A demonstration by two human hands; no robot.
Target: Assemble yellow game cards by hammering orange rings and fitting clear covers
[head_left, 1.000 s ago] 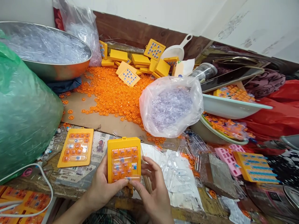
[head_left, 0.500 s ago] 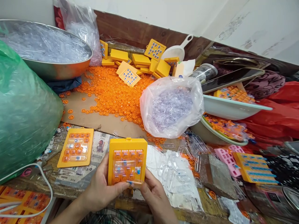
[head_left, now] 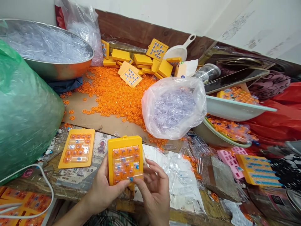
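Note:
My left hand [head_left: 103,188] grips a yellow plastic panel [head_left: 125,159] by its lower left edge, holding it upright over the bench edge. Orange buttons and clear pieces fill its grid. My right hand [head_left: 154,188] pinches the panel's lower right corner, the index fingertip pressed on the bottom row and the other fingers spread behind. A second filled yellow panel [head_left: 77,148] lies flat on the bench to the left.
Loose orange buttons [head_left: 113,94] cover cardboard behind. A clear bag of transparent pieces [head_left: 172,106], a steel basin [head_left: 58,67], a green bag [head_left: 25,110], stacked yellow panels [head_left: 141,61], white bowls [head_left: 235,108], a pink tray [head_left: 229,158] and a white cable [head_left: 44,179] surround the spot.
The panel has turned slightly and shifted a little left. My right hand's fingers have moved from wrapping the panel's right edge to pinching its lower corner, fingers spread.

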